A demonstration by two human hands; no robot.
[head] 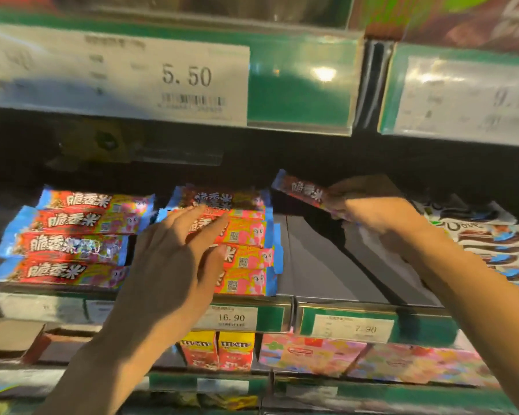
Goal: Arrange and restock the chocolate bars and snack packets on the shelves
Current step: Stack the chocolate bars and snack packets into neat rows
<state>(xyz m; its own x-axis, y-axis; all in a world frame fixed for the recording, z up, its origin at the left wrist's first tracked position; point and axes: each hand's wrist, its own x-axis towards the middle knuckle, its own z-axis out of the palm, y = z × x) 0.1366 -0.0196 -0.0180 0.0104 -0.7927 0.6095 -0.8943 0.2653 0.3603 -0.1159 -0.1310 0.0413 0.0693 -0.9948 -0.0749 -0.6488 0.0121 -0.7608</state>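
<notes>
At the bottom edge, a low shelf strip [210, 384] is blurred and its labels cannot be read. Just above it stand 2 yellow-and-red M&M's boxes [219, 350], side by side and touching, with pink patterned packets [309, 353] to their right; the left forearm hides whatever lies left of the boxes.

The middle shelf edge [279, 317] carries a price tag reading 16.90 [231, 318] and a fainter one that seems to read 7.90 [354, 328].

The left hand [174, 259] lies flat with straight fingers pressing on the centre stack of red crispy-rice chocolate bars [246, 253], covering their left halves. A second stack of the same bars [66, 244], 4 showing, sits just beside it to the left, its lowest bar cut by shadow.

The right hand [372, 214] pinches a dark-wrapped chocolate bar [300, 188] by one end, holding it tilted above a dark empty display box [327, 265]; its fingertips are hidden behind the wrapper. Another dark-wrapped bar [219, 199] lies at the back of the centre stack. Dove bars [498, 244] lie at far right, partly hidden by the right forearm.

Overhead, a large tag reads 5.50 [186, 76]; the tag to its right [474, 97] is cut off and smeared.
</notes>
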